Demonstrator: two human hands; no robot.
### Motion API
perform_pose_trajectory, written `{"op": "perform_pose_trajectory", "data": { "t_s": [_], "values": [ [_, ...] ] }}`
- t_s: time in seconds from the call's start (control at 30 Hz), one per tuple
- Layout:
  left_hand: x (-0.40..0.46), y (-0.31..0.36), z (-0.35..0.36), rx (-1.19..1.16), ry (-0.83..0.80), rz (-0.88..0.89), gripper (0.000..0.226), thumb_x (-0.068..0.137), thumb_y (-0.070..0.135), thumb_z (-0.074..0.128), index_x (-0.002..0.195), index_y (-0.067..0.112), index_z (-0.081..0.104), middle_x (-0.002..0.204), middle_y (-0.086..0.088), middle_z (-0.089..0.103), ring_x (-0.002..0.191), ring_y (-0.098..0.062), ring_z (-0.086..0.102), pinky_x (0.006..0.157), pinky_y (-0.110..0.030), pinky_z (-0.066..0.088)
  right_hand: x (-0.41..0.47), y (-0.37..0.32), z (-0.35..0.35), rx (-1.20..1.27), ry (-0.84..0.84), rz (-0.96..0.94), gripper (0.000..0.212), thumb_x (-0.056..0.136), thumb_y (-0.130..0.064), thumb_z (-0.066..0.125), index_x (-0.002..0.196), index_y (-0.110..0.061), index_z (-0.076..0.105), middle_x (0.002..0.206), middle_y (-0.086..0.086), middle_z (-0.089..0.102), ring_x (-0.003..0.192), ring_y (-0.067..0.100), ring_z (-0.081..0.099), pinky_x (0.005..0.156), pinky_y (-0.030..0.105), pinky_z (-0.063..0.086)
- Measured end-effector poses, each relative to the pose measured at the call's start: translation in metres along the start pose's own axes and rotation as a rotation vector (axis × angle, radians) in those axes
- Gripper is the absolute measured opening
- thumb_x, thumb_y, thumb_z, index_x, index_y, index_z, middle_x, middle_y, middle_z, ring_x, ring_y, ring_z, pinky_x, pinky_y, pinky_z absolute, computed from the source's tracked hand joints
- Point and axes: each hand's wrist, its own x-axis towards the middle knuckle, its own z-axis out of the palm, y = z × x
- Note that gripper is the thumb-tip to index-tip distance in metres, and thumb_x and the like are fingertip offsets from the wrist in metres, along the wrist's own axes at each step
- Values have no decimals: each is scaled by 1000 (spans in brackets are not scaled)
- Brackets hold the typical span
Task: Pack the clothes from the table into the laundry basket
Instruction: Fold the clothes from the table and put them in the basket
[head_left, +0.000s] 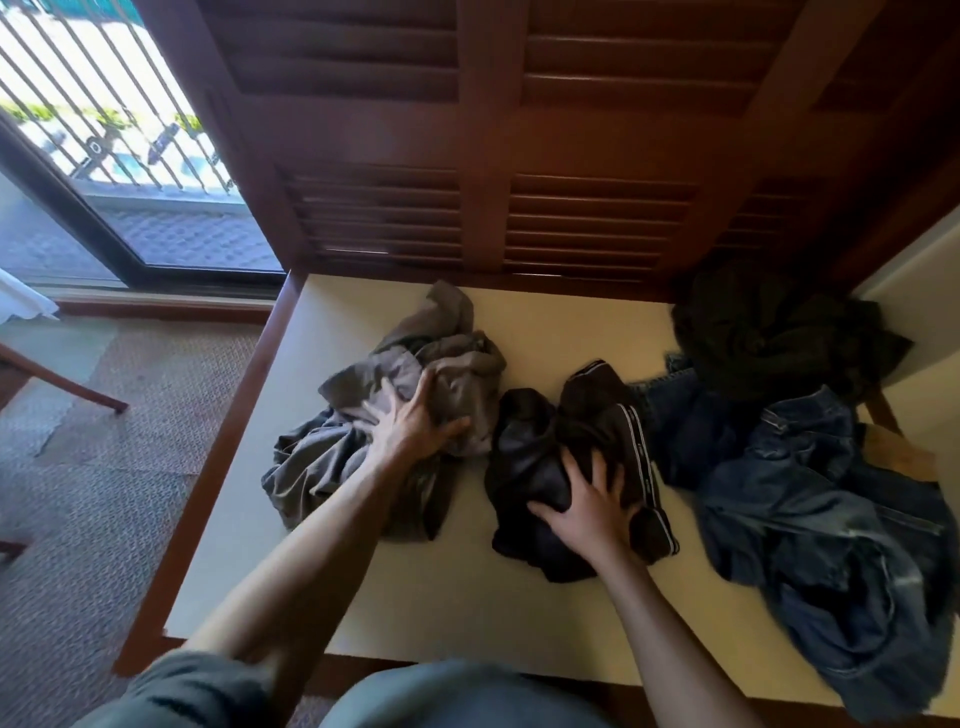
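A crumpled grey garment (322, 457) lies on the cream table (415, 597) at the left. My left hand (410, 421) rests on top of it, fingers spread and curling into the cloth. To its right lies a black garment with a white-striped band (524, 467), and my right hand (587, 509) grips its folds. Blue jeans (810, 545) are heaped at the right. A dark knitted garment (769, 332) sits at the back right. No laundry basket is in view.
Brown louvred wooden doors (519, 208) stand right behind the table. The table has a wooden rim (228, 431) on its left. Patterned carpet (104, 467) and a glass balcony door (130, 182) are at the left. A wooden furniture leg (62, 384) reaches in from the far left.
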Motion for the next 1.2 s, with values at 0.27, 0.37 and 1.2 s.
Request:
{"op": "perform_pose_trajectory", "data": {
  "t_s": [0.27,0.37,1.2],
  "values": [
    [-11,-27,39,62,22,96,86,89,61,60,155,50,6,169,-14,-1,147,-54,14,116,-68,20,4,-39,-63,-58,86,29,78,81,-73,56,142,-27,45,154,9,36,145,35,25,115,64,17],
    [-20,-42,47,86,25,157,90,87,63,60,155,51,2,169,-11,-3,150,-51,8,117,-68,16,15,-88,-80,58,383,-136,57,87,-58,62,125,-15,57,134,11,52,129,34,42,106,51,35],
    [-35,-104,17,-212,-150,319,92,69,57,67,146,11,47,148,-12,50,140,-16,42,113,-48,35,-2,-198,5,139,65,-521,47,84,-29,65,130,-19,60,125,7,64,117,30,55,100,39,45]
  ]
}}
